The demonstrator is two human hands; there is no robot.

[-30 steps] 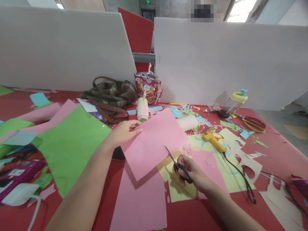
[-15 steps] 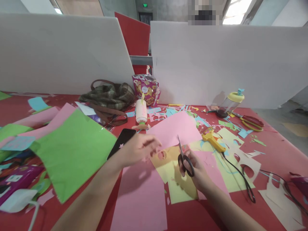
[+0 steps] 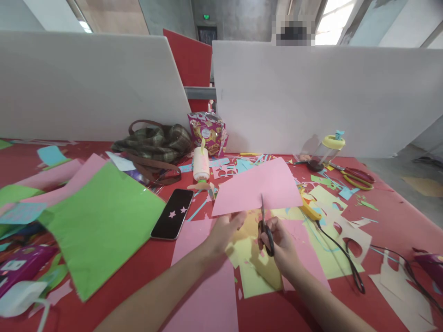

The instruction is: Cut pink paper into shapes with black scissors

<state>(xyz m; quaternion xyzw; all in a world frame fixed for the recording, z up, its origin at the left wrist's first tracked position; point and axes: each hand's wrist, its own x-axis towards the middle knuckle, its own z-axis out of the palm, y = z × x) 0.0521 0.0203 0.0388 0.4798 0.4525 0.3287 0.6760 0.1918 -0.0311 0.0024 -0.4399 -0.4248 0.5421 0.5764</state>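
My left hand pinches the near edge of a pink paper sheet and holds it up over the red table. My right hand grips black scissors by the handles. Their blades point up and bite into the sheet's lower edge near its middle. Under both hands lie yellow and pink paper pieces with holes cut out of them.
A black phone lies left of my hands beside a large green sheet. A yellow glue gun with a black cord, a small cream bottle, a plaid bag, a snack packet and red-yellow scissors stand further back. White partitions wall the far side.
My left hand moved from the sheet's far left edge to its near edge, swinging the sheet right and uncovering the phone. The scissors turned upright and now cut into the sheet.
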